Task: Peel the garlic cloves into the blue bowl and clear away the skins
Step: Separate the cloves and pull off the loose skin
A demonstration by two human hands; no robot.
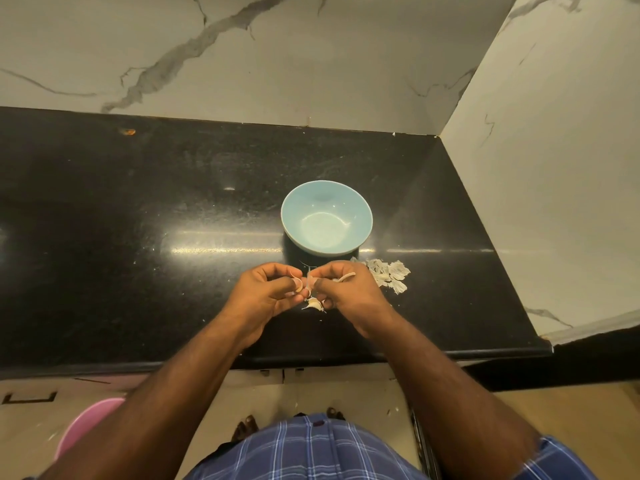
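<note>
A light blue bowl [326,218] stands on the black counter [138,209] with nothing visible inside it. Just in front of it, my left hand [268,294] and my right hand [343,289] meet fingertip to fingertip and pinch a small garlic clove [304,284] between them. A thin strip of skin [344,278] curls out from my right fingers. Under the hands, garlic cloves [313,304] lie on the counter, partly hidden. A pile of pale peeled skins [389,273] lies to the right of my right hand, near the bowl's base.
Marble walls close off the counter at the back and on the right [540,168]. The counter's front edge [311,358] runs just under my forearms. A pink tub [86,424] stands on the floor at lower left. Small skin flecks dot the counter.
</note>
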